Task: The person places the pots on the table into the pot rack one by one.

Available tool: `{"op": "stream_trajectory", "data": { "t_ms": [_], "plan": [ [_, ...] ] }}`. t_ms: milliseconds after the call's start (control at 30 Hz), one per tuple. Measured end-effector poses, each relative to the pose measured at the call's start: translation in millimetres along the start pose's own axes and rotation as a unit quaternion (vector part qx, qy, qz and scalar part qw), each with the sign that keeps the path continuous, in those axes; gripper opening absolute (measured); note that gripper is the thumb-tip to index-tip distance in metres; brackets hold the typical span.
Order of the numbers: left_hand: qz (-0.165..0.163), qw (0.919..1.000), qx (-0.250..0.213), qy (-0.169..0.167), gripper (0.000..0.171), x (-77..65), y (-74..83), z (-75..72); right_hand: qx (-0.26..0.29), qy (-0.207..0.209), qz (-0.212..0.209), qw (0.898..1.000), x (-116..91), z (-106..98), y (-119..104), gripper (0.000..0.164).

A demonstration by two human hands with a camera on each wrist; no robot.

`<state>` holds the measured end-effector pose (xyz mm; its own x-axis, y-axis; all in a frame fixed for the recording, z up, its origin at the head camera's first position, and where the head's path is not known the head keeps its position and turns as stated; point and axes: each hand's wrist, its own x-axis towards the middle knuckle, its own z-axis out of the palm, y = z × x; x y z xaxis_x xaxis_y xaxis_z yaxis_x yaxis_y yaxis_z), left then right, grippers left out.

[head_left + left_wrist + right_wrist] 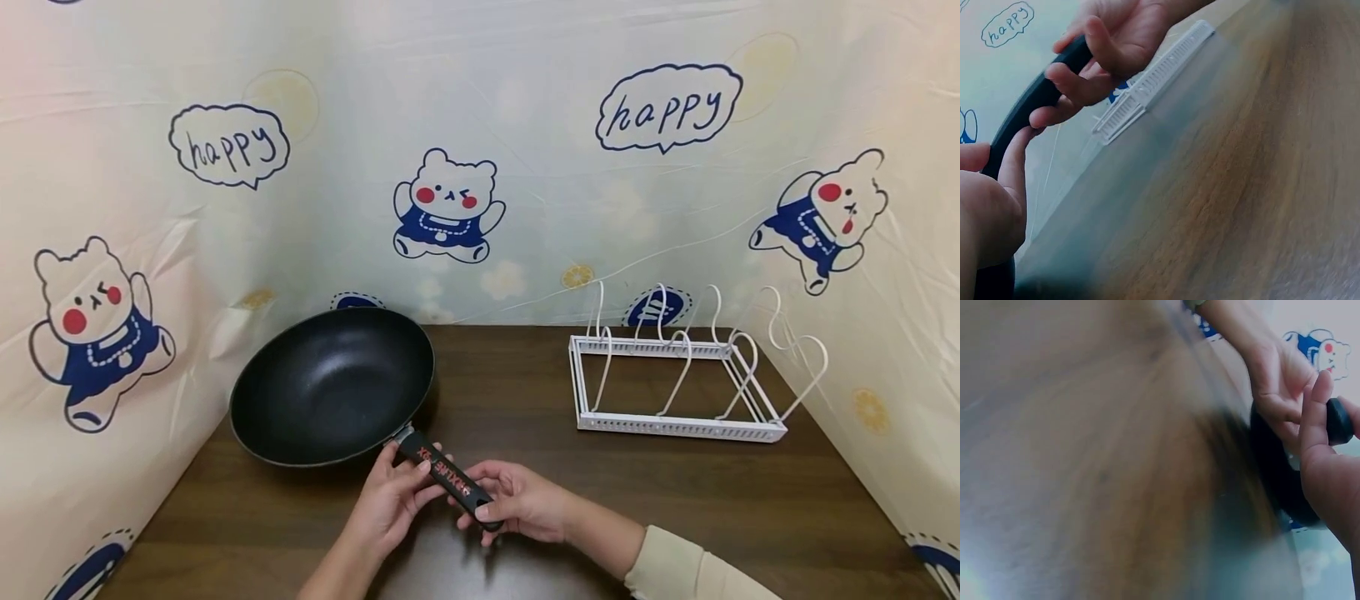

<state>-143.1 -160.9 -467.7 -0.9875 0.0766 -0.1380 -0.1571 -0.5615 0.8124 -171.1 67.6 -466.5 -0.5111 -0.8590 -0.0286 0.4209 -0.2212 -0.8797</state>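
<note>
A pale sleeve [693, 568] is slanting in from the lower right, and the right hand [528, 504] beyond it is gripping the end of a black handle [448, 477], its thumb lying on top while its fingers are bending around the far side and underneath. The left hand [388, 502] is pointing up and away from the lower edge, its bare forearm angling rightward; it is pinching the same handle nearer the pan, thumb above and fingers below. Both hands are holding the handle above the table [750, 508].

The frying pan [333, 387] is sitting beyond the hands to the left, its dark inside tilting toward the head camera; whether its base is touching the table is hard to tell. Well apart on the right, a white rack [682, 425] with curved wire hoops is standing on the table. Behind everything, a printed cloth [525, 108] is hanging, showing bears and the word "happy".
</note>
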Motion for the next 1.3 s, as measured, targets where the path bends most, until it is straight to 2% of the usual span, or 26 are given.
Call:
{"op": "stream_trajectory", "data": {
  "t_ms": [367, 567, 700, 933, 1033, 1167, 1300],
  "plan": [
    [0.030, 0.9983, 0.033, -0.038, 0.067, 0.8, -4.3, 1.4, -0.029, 0.008, -0.040, 0.999, -6, -1, 11, 0.051],
    [0.037, 0.9979, 0.041, -0.032, 0.061, 2.3, -6.2, 7.7, -0.050, 0.001, -0.084, 0.995, -11, -4, 18, 0.052],
    [0.048, 0.9973, 0.045, -0.034, 0.064, 2.1, -9.1, 13.5, -0.042, -0.006, -0.109, 0.993, -17, -7, 23, 0.051],
    [0.100, 0.9914, 0.063, -0.056, 0.060, 6.2, -7.3, 20.2, -0.066, 0.008, -0.154, 0.986, -16, -1, 29, 0.049],
    [0.110, 0.9892, 0.076, -0.060, 0.058, 8.0, -4.1, 23.5, -0.081, 0.019, -0.174, 0.981, -14, 4, 28, 0.049],
    [0.107, 0.9894, 0.087, -0.046, 0.060, 9.7, -1.3, 30.3, -0.115, 0.042, -0.201, 0.972, -14, 9, 27, 0.048],
    [0.097, 0.9914, 0.087, -0.018, 0.065, 11.2, -2.8, 37.1, -0.156, 0.079, -0.197, 0.965, -15, 11, 29, 0.048]
  ]
}}
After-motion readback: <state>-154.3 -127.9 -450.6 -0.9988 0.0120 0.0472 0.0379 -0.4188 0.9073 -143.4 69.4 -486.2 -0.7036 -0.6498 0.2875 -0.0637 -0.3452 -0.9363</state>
